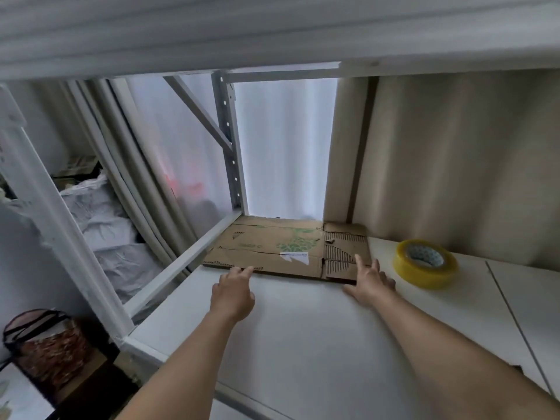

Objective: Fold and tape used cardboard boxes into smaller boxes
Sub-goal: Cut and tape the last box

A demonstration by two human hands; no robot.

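Box: flattened cardboard point(272, 250), lying flat at the far edge of the worktop point(303, 344), its far side against the white curtain and the rack upright.
Step in hand: taking hold of the flat box, by my reading; no folding or taping done yet.
Method: get fingers under the near edge at both ends, draw the sheet toward the body onto bare worktop, then open it along the existing creases rather than forcing new ones.
Caution: the right end is torn and stripped; it may give way if pulled there alone.
Surface: brown, green leaf print, a torn white label near the front edge; the right flaps show bare corrugation where the facing has peeled.
Creases: two long score lines run left to right.
Left hand point(233, 294): open, fingertips at the near edge.
Right hand point(371, 281): open, fingers spread, forefinger on the torn right flap.
Tape point(425, 263): yellowish roll, flat on the worktop, just right of the box, untouched.
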